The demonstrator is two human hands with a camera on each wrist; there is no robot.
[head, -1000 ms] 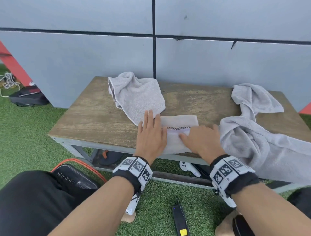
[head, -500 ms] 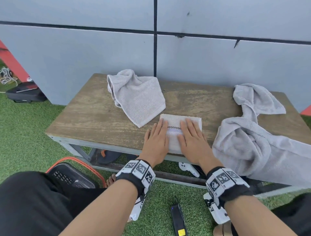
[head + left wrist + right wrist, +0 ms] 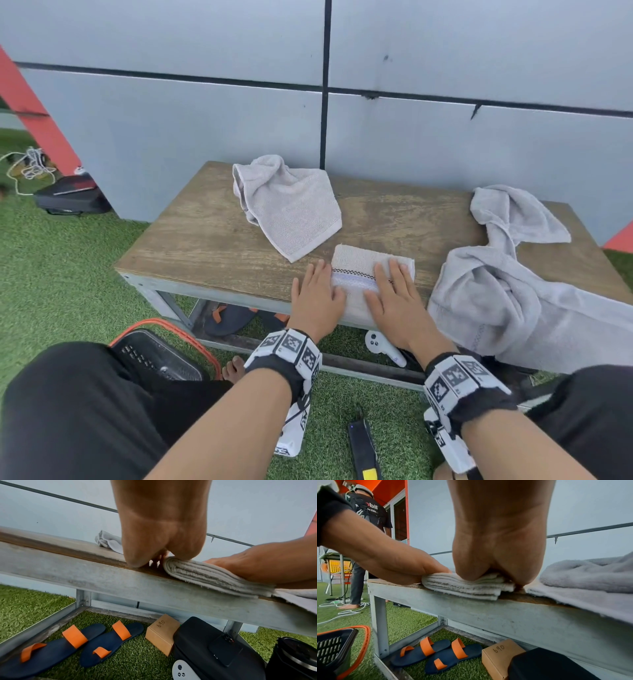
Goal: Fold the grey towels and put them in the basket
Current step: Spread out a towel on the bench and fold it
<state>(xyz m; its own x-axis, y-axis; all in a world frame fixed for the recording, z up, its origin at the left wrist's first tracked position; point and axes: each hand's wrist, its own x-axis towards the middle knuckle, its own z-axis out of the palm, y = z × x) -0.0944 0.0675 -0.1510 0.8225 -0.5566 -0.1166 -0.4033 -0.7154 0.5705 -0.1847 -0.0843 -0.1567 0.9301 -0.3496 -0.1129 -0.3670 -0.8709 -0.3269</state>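
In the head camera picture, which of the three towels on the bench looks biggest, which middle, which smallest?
1. The crumpled towel on the right, hanging over the bench edge.
2. The loosely folded towel at the back.
3. The folded towel under both hands.

Outdoor work yard: artificial turf [image 3: 68,267], grey panel wall [image 3: 205,130].

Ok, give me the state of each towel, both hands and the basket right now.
Small folded white-grey towel: folded flat at table's front edge, under both hands.
Left hand: flat, at its left edge.
Right hand: flat on top.
Mid grey towel: loosely folded.
Large grey towel: crumpled, overhanging.
Black orange-rimmed basket: on grass.
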